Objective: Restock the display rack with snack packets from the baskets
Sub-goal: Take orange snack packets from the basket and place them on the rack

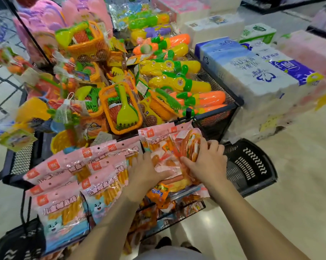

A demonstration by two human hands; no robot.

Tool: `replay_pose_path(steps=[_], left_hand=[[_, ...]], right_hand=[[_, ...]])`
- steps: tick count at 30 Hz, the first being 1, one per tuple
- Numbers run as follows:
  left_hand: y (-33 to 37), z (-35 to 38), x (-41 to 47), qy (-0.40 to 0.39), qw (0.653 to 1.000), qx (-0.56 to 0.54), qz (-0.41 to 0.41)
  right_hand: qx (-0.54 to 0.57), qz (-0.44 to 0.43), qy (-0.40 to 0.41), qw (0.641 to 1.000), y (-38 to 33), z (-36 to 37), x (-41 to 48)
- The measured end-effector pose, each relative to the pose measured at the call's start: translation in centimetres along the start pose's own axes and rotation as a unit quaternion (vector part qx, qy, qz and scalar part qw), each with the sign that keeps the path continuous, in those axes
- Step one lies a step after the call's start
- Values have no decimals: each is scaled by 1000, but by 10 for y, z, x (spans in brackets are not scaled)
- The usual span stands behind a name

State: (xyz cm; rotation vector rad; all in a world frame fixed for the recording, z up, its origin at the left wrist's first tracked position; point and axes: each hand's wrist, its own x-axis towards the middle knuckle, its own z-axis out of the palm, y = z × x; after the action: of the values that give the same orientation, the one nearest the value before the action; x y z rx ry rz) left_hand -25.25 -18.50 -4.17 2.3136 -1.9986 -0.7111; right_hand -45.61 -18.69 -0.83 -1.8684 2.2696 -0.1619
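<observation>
Pink snack packets (68, 186) with yellow sticks stand in rows in the black wire display rack (184, 212) in front of me. On the rack's right side, more pink sausage packets (158, 139) lean upright. My left hand (147, 171) lies flat on these packets, fingers spread. My right hand (205, 160) grips an orange sausage packet (190, 145) against the stack. A black plastic basket (252, 164) sits on the floor to the right; its visible part holds nothing. Another black basket (17, 246) shows at the bottom left.
A larger black mesh bin (218, 117) behind the rack is heaped with yellow and orange water guns (179, 81) and beach toy sets (121, 107). Stacked tissue-paper packs (261, 72) stand to the right. Beige floor lies to the right and below.
</observation>
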Motion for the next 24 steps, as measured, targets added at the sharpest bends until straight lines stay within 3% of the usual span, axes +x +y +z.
replay_pose_path(steps=[10, 16, 24], left_hand=[[-15, -2, 9, -52, 992, -117, 7], [-11, -5, 5, -71, 984, -163, -20], [-24, -2, 6, -55, 941, -334, -20]], right_hand=[[90, 17, -98, 991, -9, 3, 11], [142, 39, -90, 985, 2, 4, 18], [293, 32, -48, 954, 30, 3, 8]])
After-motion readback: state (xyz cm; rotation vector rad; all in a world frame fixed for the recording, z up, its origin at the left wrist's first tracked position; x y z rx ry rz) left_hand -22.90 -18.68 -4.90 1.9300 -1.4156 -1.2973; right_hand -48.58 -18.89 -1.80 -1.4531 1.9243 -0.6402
